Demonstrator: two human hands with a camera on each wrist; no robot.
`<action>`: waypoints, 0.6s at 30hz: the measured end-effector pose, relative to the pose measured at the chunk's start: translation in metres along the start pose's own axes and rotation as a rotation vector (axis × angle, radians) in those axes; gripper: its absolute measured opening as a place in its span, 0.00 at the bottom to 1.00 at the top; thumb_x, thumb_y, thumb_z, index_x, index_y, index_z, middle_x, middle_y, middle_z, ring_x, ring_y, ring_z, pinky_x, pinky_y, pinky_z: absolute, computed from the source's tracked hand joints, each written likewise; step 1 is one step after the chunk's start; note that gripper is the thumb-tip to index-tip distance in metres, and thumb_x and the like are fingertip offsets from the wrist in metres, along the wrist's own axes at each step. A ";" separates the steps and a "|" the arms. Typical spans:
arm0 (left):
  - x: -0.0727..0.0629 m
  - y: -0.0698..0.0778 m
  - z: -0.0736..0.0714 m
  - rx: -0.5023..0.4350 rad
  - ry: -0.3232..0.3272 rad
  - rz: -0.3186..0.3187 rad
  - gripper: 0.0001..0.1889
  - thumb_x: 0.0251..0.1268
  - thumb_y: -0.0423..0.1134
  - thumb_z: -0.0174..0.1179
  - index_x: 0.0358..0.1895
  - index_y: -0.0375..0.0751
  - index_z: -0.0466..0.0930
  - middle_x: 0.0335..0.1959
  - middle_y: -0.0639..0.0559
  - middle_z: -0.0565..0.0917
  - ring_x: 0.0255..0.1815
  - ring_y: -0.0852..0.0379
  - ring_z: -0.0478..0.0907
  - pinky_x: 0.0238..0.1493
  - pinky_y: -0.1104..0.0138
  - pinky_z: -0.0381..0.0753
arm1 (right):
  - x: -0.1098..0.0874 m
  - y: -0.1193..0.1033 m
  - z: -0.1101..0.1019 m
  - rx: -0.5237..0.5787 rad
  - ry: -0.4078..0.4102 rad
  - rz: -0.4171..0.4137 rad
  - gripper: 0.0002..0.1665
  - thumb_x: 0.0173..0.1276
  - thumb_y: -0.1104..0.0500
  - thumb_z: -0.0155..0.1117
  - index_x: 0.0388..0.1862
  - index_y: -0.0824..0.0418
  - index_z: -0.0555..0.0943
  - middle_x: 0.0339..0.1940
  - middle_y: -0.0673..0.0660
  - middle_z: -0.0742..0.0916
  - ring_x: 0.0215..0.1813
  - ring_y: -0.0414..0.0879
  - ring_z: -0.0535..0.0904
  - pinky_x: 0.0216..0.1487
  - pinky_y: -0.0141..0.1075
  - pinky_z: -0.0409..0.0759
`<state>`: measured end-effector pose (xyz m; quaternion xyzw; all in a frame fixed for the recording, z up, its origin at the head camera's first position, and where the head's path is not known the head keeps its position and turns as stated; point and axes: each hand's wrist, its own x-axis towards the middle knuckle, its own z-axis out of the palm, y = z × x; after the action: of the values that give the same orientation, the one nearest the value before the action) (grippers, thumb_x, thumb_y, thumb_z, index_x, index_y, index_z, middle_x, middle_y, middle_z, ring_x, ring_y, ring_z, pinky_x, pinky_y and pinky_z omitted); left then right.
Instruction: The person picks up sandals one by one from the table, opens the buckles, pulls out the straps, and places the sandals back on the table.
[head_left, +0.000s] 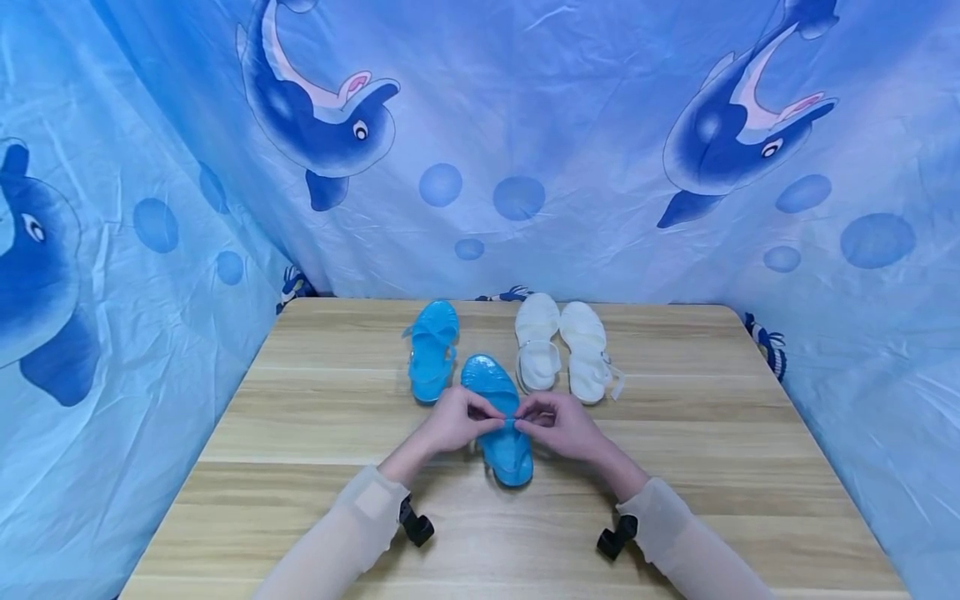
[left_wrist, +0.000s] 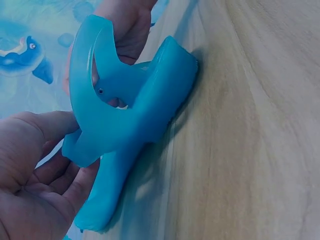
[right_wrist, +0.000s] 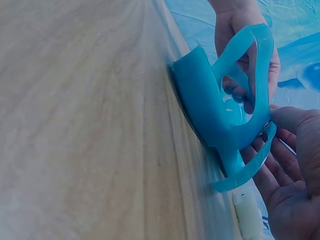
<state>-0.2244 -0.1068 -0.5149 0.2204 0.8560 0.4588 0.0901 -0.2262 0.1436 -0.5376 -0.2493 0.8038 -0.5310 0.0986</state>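
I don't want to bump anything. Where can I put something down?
The table is bare on the left, between its left edge and the far blue sandal, and on the right, between the white sandals and its right edge. The middle is crowded: the left hand and right hand hold the near blue sandal.
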 end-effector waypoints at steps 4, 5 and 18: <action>0.001 0.001 0.001 0.005 0.022 -0.015 0.03 0.69 0.39 0.74 0.41 0.46 0.94 0.38 0.55 0.94 0.38 0.65 0.84 0.41 0.72 0.84 | -0.001 0.001 0.000 0.005 0.003 -0.003 0.05 0.76 0.58 0.71 0.48 0.55 0.88 0.48 0.55 0.91 0.48 0.44 0.89 0.51 0.33 0.89; 0.002 0.001 0.001 0.010 0.031 -0.012 0.03 0.68 0.39 0.74 0.41 0.47 0.94 0.38 0.55 0.94 0.38 0.65 0.84 0.41 0.71 0.84 | -0.001 0.002 0.001 0.005 0.006 -0.005 0.05 0.76 0.58 0.71 0.47 0.55 0.88 0.47 0.55 0.91 0.48 0.44 0.89 0.51 0.33 0.89; 0.006 -0.004 0.003 0.013 0.032 0.014 0.02 0.69 0.39 0.74 0.40 0.49 0.95 0.38 0.56 0.94 0.39 0.65 0.85 0.40 0.72 0.85 | -0.002 0.003 -0.001 0.028 0.021 -0.010 0.05 0.76 0.58 0.71 0.47 0.57 0.87 0.50 0.57 0.90 0.50 0.44 0.89 0.52 0.34 0.90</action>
<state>-0.2302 -0.1038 -0.5200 0.2194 0.8589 0.4572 0.0716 -0.2253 0.1465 -0.5405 -0.2463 0.7961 -0.5453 0.0911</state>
